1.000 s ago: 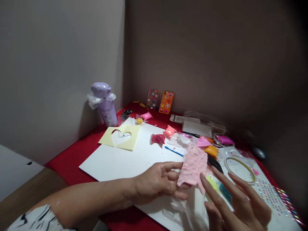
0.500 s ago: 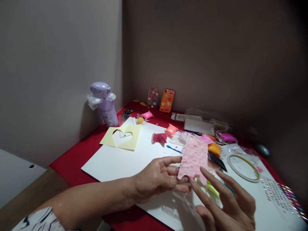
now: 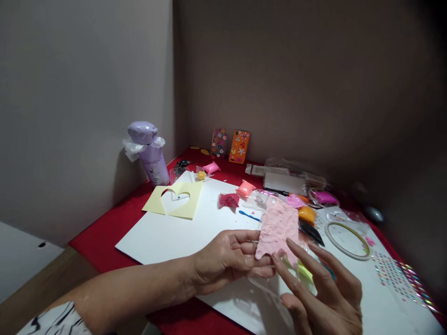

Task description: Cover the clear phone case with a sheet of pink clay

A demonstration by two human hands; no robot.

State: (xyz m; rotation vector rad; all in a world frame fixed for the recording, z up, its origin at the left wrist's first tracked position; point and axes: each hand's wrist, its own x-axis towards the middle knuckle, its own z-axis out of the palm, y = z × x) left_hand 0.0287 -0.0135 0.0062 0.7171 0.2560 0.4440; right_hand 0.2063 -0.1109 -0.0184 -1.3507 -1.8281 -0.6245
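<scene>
My left hand (image 3: 226, 263) pinches the lower left edge of a flat pink clay sheet (image 3: 277, 228) and holds it up above a white board (image 3: 167, 235). My right hand (image 3: 321, 293) is just below and right of the sheet, fingers spread, with two fingertips touching its bottom edge. A clear plastic wrapper (image 3: 265, 286) lies under both hands.
A red cloth (image 3: 101, 232) covers the table in a wall corner. On it lie a yellow card with a heart cutout (image 3: 174, 200), a purple bottle (image 3: 150, 153), several small clay packets (image 3: 244, 188), a blue tool (image 3: 249, 216), a tape ring (image 3: 347, 239) and sticker sheets (image 3: 398, 277).
My right hand has moved left and up until its fingertips touch the sheet's bottom edge. The left hand keeps its pinch on the sheet.
</scene>
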